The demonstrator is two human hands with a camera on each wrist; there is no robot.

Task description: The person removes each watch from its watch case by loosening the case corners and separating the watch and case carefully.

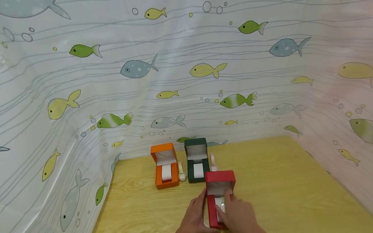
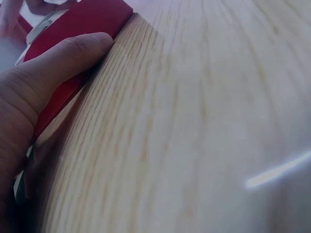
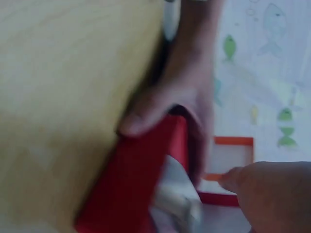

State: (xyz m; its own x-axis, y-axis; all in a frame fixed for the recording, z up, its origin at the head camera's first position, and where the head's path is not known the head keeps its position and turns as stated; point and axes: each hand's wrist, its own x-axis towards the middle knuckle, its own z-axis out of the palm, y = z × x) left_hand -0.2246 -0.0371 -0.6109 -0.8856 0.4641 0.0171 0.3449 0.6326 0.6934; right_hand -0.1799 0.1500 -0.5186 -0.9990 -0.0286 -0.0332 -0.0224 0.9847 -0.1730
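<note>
A red watch box [image 1: 212, 212] stands with its lid raised near the front of the table. My left hand [image 1: 196, 213] grips it along its left side and near end, the thumb pressed on the red end wall [image 2: 77, 29] in the left wrist view. Inside lies a white cushion [image 1: 217, 202] with a wristwatch [image 1: 222, 207] on it. Reaching in from the right, my right hand [image 1: 240, 215] has thumb and index finger on either side of the watch and appears to pinch it. The right wrist view shows the watch [image 3: 182, 206] blurred.
Behind stand an orange watch box [image 1: 167, 184] and a dark green one [image 1: 190, 170], both with raised lids and white cushions. A cream watch [image 1: 182, 176] lies between them, a pink watch [image 1: 214, 168] right of the green box. A fish-patterned curtain [image 1: 175, 106] borders the wooden table [image 1: 279, 181].
</note>
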